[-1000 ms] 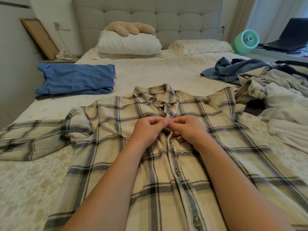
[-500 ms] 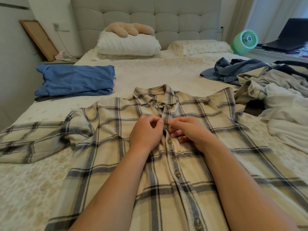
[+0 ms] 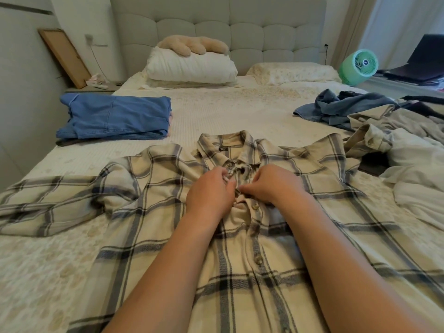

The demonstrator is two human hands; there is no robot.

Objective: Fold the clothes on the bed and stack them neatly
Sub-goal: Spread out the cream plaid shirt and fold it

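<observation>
A cream plaid shirt [image 3: 153, 188] lies front-up across the bed [image 3: 228, 111], collar away from me, its left sleeve stretched out to the left. My left hand [image 3: 210, 192] and my right hand [image 3: 276, 185] meet at the button placket just below the collar. Each hand pinches one edge of the placket, with fingers curled around the cloth. Buttons lower down the front look fastened. A folded stack with blue denim on top [image 3: 113, 118] sits at the far left of the bed. A heap of unfolded clothes [image 3: 389, 131] lies at the right.
Two pillows [image 3: 192, 68] and a plush toy [image 3: 192, 44] lie against the padded headboard. A green fan [image 3: 359, 67] and a laptop [image 3: 422, 61] stand beyond the bed's right side. A wooden frame [image 3: 63, 56] leans on the left wall above a nightstand.
Both hands have shifted a little up the placket toward the collar, still pinching the shirt's front edges. The shirt itself stays where it was.
</observation>
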